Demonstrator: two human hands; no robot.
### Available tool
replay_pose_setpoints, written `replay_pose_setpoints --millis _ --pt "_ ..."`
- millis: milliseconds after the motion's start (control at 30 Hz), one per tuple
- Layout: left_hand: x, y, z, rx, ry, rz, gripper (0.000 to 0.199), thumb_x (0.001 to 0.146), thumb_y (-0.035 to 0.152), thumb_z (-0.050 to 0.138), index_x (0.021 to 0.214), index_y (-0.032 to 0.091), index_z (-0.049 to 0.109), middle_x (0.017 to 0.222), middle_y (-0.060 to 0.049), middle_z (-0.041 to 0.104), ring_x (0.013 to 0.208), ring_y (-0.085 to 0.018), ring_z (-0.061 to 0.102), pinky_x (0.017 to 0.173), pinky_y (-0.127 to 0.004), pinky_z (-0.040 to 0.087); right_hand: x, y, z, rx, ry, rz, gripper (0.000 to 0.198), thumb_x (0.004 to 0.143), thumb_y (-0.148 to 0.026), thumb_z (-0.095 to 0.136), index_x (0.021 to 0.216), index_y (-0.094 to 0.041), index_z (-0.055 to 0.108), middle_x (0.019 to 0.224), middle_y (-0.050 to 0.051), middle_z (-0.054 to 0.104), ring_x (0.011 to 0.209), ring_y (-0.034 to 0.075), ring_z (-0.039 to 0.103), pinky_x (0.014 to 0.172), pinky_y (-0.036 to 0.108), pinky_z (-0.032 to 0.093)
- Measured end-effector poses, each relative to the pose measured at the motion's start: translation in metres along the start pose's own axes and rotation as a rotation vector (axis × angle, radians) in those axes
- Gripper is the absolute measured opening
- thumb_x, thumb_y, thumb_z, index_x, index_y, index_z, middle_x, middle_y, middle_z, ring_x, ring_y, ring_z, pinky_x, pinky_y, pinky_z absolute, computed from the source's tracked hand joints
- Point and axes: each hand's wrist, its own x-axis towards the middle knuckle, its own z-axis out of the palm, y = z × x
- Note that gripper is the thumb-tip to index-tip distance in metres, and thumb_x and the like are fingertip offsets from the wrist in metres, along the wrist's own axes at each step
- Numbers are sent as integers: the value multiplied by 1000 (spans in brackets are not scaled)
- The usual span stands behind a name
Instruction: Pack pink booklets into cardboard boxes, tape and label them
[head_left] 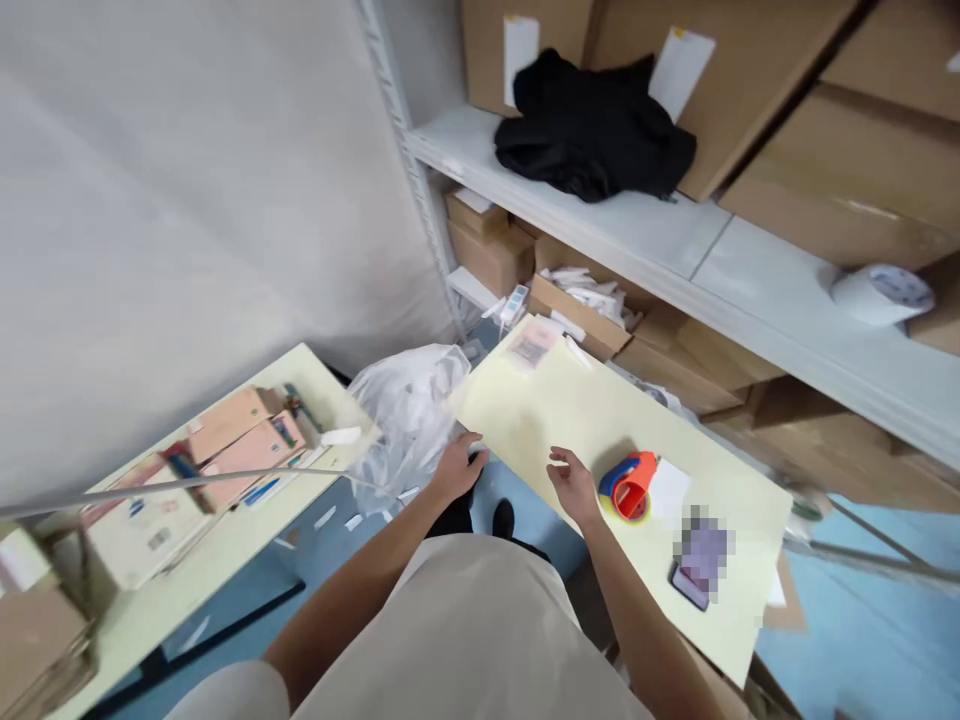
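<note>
My left hand (456,468) hangs near the left edge of the pale yellow table (517,425), fingers loosely bent with a gap to the thumb and nothing visible in them. Over the table's front part, my right hand (573,486) is half curled, its fingers apart and holding nothing. To the right of that hand stands an orange and blue tape dispenser (630,485), the nearest thing to it. A white sheet of paper (670,490) lies beside the dispenser. Farther right is a phone (691,585), partly blurred out. A pinkish printed bag or card (532,343) rests at the far corner.
A white plastic bag (409,400) sits between the two tables. Flat boxes (251,440) and pens lie on the left table (217,575). Behind, a metal shelf (645,240) carries cartons, black cloth (592,130) and a white roll (883,295). Paper scraps litter the blue floor.
</note>
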Motion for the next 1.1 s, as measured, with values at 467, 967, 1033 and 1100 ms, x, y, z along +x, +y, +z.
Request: replay_pose_setpoints --millis 467,967,1033,1100 --pt "-164 -94 -90 -88 587 -429 29 79 33 57 104 20 63 112 -12 66 107 -28 61 95 -43 47 -7 -59 169 -62 -668 -274 36 70 -47 61 92 -19 66 90 11 71 75 24 69 73 39 55" --pt "-364 -315 -231 -881 1255 -959 32 76 43 59 90 15 62 99 -12 68 94 -23 63 79 -37 50 -197 -151 525 -277 -1310 -444 31 71 -19 63 102 -20 65 104 9 71 89 21 69 83 39 53" --pt "-377 -343 -245 -976 1255 -988 35 75 46 59 90 16 62 97 -11 68 91 -22 63 74 -35 49 -218 -156 575 -309 -1324 -420 40 72 -19 63 112 -20 62 114 12 67 101 22 66 88 39 51" --pt "-388 -364 -257 -1058 1245 -1003 35 74 47 60 90 16 62 96 -9 67 90 -21 63 72 -32 48 -233 -162 622 -365 -1285 -444 46 73 -21 63 119 -19 58 123 13 62 111 23 61 93 39 48"
